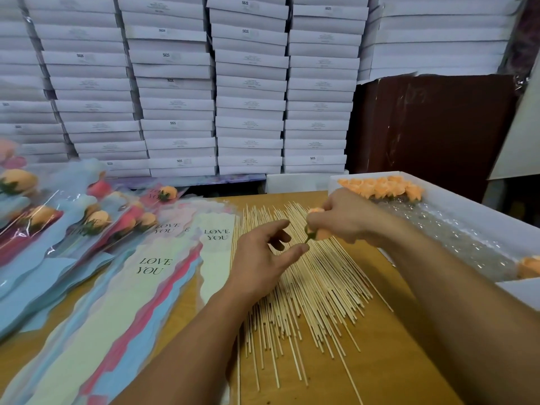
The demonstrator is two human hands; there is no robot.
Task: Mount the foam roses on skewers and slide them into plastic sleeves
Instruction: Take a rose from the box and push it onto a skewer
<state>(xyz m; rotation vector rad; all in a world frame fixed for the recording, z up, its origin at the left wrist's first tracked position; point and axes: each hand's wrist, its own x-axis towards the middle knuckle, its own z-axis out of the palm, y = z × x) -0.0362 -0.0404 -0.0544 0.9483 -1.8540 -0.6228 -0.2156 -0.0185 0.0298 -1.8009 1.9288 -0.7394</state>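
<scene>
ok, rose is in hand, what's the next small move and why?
Probably the left hand should pinch one skewer from the skewer pile: the right hand already holds a foam rose, no skewer is in it, and the left holds nothing.

Pale, matt bamboo skewers [306, 287] spread over a smooth, yellowish wooden tabletop [394, 361]. Glossy, crinkly plastic sleeves [163, 287] with pastel printed panels reading "LOVE YOU". Soft, matt peach foam roses [382, 187] in a white box [467, 209] lined with shiny clear bubble wrap [455, 229]. Matt white cardboard boxes [248, 92] stacked behind, with small printed labels.
</scene>
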